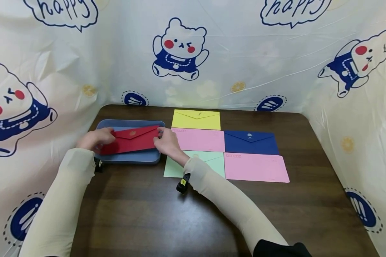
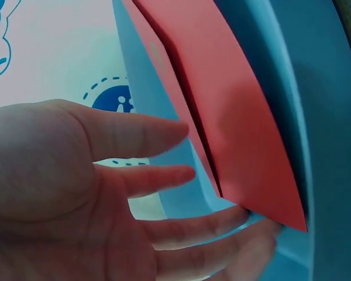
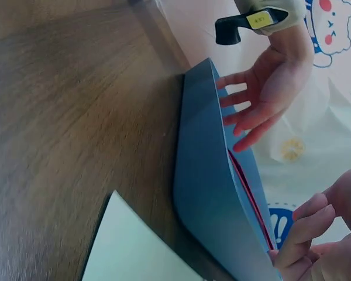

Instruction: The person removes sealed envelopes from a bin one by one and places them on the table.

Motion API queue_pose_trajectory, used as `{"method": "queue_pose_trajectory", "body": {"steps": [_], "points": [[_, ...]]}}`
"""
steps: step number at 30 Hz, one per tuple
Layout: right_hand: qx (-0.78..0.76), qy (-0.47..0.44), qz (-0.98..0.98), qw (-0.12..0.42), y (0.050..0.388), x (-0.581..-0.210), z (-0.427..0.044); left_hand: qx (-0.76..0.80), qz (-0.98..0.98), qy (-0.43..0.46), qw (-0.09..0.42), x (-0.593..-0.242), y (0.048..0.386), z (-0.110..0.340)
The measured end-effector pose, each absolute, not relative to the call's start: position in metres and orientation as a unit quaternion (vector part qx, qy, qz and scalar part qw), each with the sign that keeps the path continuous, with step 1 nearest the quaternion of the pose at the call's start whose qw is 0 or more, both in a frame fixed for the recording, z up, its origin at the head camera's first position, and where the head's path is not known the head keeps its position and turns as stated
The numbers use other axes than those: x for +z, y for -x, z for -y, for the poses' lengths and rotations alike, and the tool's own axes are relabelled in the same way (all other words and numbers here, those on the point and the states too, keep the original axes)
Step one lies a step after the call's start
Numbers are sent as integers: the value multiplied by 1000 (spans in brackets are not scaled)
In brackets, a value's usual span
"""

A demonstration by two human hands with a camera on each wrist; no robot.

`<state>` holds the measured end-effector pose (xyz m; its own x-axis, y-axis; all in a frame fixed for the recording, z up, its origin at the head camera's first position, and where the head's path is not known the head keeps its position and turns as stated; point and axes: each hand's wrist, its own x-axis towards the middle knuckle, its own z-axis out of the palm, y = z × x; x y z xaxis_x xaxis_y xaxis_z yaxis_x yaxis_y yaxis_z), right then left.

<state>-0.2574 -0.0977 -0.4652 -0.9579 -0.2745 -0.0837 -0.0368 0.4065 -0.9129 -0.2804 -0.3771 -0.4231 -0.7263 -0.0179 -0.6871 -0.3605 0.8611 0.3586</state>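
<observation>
A red envelope (image 1: 132, 140) with a gold seal on its flap lies at a slant in a shallow blue tray (image 1: 148, 157) at the left. My left hand (image 1: 98, 138) is at the envelope's left end. In the left wrist view its fingers (image 2: 193, 231) are nearly straight, and some fingertips touch or pass behind the envelope's end. At the other end, my right hand (image 1: 168, 142) holds the envelope's edge with bent fingers. The right wrist view shows this hand (image 3: 322, 240) by the tray rim, with the envelope's thin red edge (image 3: 251, 196) inside.
Right of the tray lie a yellow envelope (image 1: 197, 119), a pink one (image 1: 199, 140), a dark blue one (image 1: 252, 142), a mint green one (image 1: 212, 164) and another pink one (image 1: 255, 167), set close together. Printed cloth (image 1: 238, 46) rises behind the brown table (image 1: 132, 214).
</observation>
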Motion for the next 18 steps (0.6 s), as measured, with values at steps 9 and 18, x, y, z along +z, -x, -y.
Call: {"method": "queue_pose_trajectory", "body": {"steps": [9,18], "points": [[-529,79,-839,96,261,-467,92,188,-921,98,326,-439,289,386],[-575,22,-805,144,261,-466,88,234,-904,136,332,-445,290,383]]}}
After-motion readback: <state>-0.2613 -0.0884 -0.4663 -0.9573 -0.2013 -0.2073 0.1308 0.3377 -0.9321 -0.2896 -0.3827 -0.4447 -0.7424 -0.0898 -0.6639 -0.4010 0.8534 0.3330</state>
